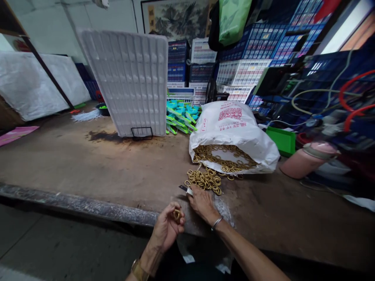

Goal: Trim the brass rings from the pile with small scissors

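The brass rings (176,214) are small, gold-coloured and stacked. They sit in my left hand (166,229) at the front edge of the worktop (88,164), grip closed on them. A loose ring pile (205,179) lies just beyond, spilling from an open white sack (234,128). My right hand (202,203) rests palm down beside a clear plastic bag (224,208); I cannot tell whether its grip holds anything.
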